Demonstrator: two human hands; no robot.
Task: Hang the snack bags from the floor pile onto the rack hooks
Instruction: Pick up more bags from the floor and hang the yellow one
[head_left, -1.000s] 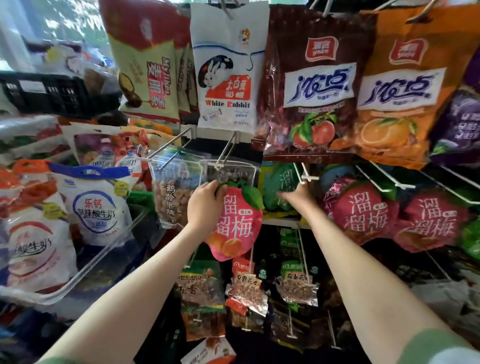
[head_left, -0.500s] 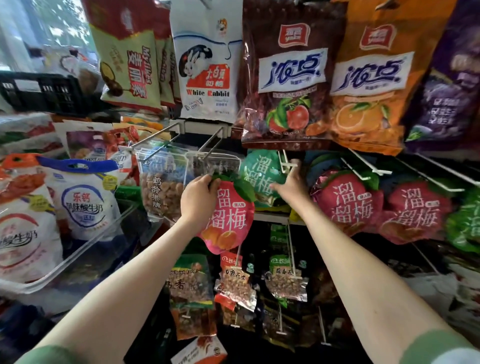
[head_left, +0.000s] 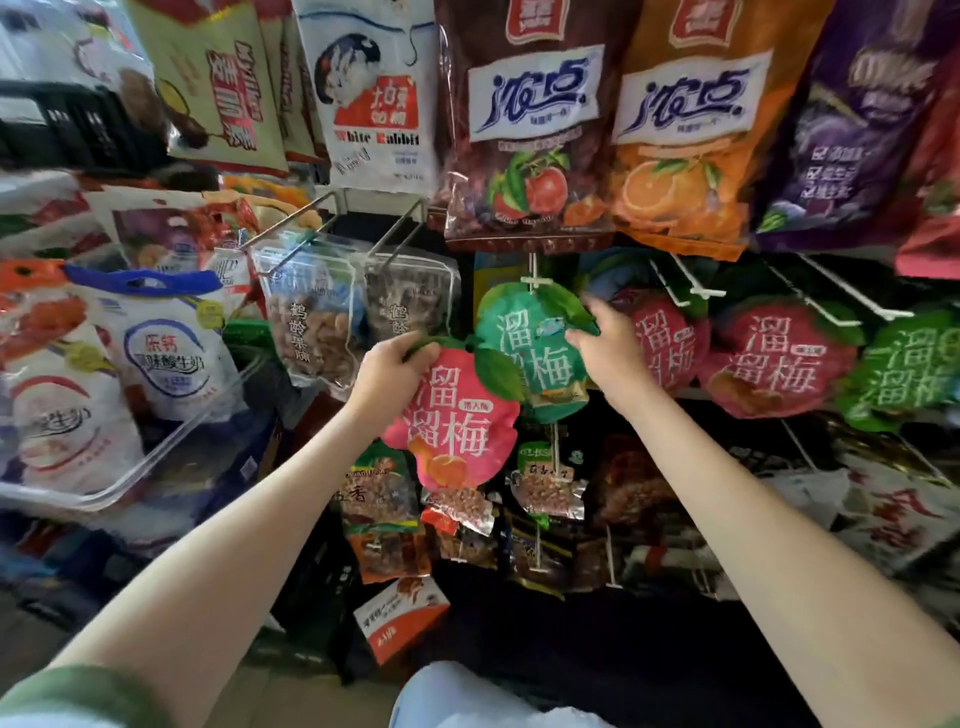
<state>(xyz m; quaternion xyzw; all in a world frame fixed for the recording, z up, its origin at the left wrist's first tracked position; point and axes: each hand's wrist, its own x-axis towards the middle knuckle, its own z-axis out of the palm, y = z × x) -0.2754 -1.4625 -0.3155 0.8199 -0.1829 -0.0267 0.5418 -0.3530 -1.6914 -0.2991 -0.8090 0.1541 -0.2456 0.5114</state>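
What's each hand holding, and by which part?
The left hand grips the pink bag at its top; the right hand, the green bag at its upper right.

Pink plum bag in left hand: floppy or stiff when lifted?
Probably stiffish: pink plum bag hangs flat from left hand gripping its top; teal bag pinched by right hand holds shape. Likely light: one hand carries it.

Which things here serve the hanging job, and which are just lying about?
Job: pink plum-shaped snack bag, left hand, teal plum-shaped snack bag, right hand, white rack hook.
Lying about: White Rabbit sweet bag, clear plastic bin, orange cardboard box.
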